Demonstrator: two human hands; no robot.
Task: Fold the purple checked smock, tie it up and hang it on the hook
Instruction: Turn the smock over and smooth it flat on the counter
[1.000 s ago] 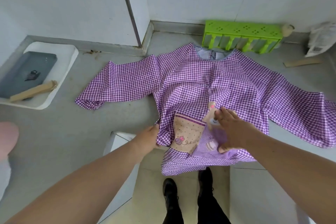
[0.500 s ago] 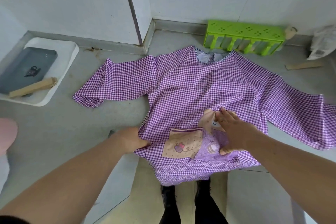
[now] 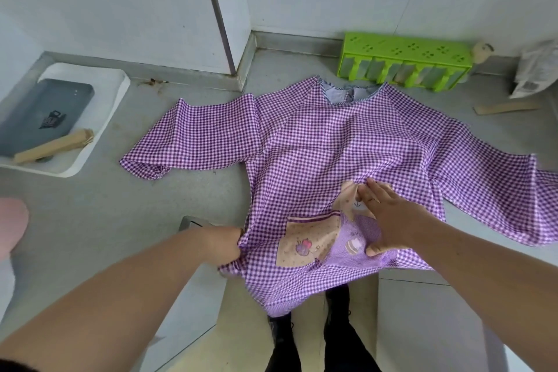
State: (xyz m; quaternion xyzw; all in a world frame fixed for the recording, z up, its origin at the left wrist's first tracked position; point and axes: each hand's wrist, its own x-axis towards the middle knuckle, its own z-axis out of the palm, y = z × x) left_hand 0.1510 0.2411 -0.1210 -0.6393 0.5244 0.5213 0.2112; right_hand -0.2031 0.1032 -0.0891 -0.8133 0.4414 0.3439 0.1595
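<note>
Smock (image 3: 347,142) lies spread flat, front up, on the grey counter (image 3: 90,220), neckline toward the wall, both sleeves out to the sides, hem hanging over the near edge above the person's shoes (image 3: 282,329). Left hand (image 3: 225,243) grips a bunch of fabric at the smock's left side edge near the hem, fingers curled into it. Right hand (image 3: 389,220) lies flat, fingers straight, pressing on the pocket patch (image 3: 308,238) area, thumb at the lower edge.

Fabric: thin woven purple-white check, slightly creased, gathered cuffs. Patch is beige and lilac with small cartoon prints.

Nearby: green plastic rack (image 3: 404,65) with perforated top at the wall just past the neckline; white tray (image 3: 99,130) far left holding a dark grey slab (image 3: 39,115) and a cardboard strip (image 3: 54,145).
</note>
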